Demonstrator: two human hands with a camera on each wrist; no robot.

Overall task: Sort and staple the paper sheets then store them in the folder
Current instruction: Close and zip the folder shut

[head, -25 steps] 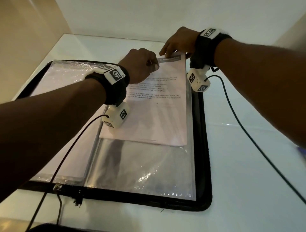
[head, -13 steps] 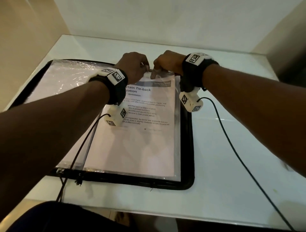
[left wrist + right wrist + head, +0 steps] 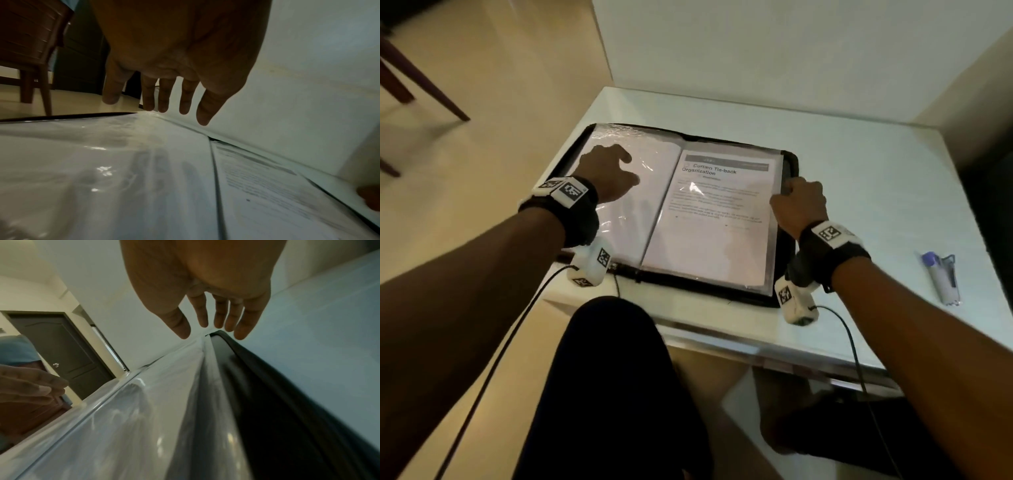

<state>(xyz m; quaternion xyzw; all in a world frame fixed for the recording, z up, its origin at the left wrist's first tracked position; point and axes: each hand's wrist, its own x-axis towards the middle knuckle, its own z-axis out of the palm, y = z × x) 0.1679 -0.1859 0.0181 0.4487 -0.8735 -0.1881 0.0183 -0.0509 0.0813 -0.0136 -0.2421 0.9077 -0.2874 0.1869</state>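
Note:
A black zip folder (image 3: 705,289) lies open on the white table. Its right clear sleeve holds the printed sheet (image 3: 717,219) headed "Curtain Tie-back Organization". My left hand (image 3: 609,171) hovers over the left sleeve (image 3: 102,162) with its fingers straight and spread, holding nothing. My right hand (image 3: 799,202) is at the folder's right edge. In the right wrist view this right hand (image 3: 216,327) has straight fingers just above the black rim (image 3: 277,386), gripping nothing. The left wrist view shows the left hand (image 3: 162,104) and the printed sheet (image 3: 267,186) beside the spine.
A white and purple stapler (image 3: 941,279) lies on the table to the right of the folder. The table (image 3: 876,192) stands against a white wall at the back. My knee (image 3: 613,359) is under its front edge, and wooden chair legs (image 3: 431,85) stand at far left.
Both hands have left the top of the sheet, which now lies fully inside the right sleeve. The left hand moved over the left page, the right hand to the folder's right edge. The head view pulled back.

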